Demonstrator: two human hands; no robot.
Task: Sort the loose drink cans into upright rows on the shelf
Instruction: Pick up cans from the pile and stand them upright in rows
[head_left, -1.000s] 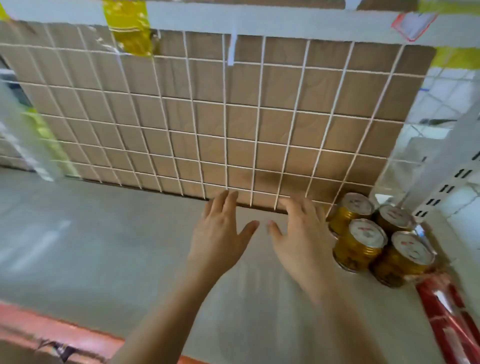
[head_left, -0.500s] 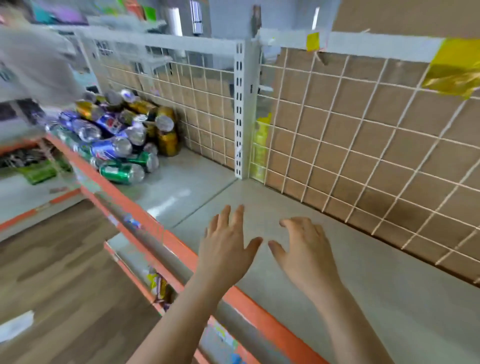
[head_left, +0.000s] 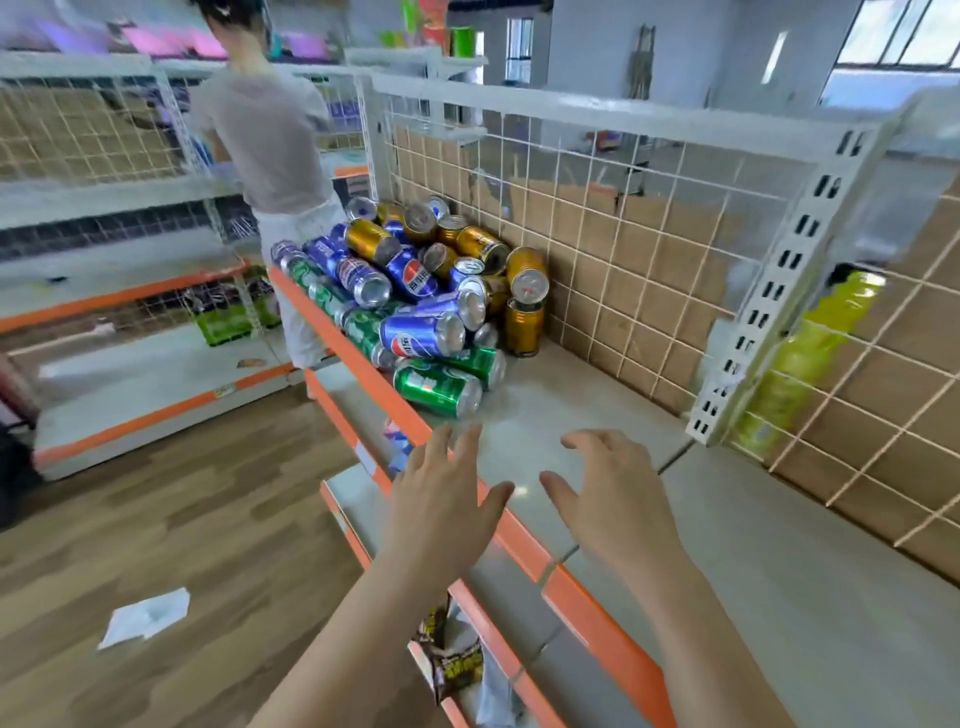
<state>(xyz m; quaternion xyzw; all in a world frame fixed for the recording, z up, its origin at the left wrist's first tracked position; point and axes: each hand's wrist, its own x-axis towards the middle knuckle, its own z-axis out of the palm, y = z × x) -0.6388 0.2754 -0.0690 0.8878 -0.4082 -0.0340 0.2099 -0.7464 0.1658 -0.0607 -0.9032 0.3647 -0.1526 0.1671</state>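
The view has swung left, away from the standing gold cans. Another person (head_left: 270, 130) stands at ten o'clock, just beyond the pile of loose cans (head_left: 415, 291), which is heaped on the shelf (head_left: 779, 571) at eleven against the wire grid (head_left: 623, 249). So a fresh pick looks due, likely the nearest green can (head_left: 436, 389). The left hand (head_left: 441, 499) and right hand (head_left: 613, 499), empty with fingers spread, hover over the orange front lip (head_left: 519, 535). Bare shelf runs towards three o'clock past the white post (head_left: 779, 291).
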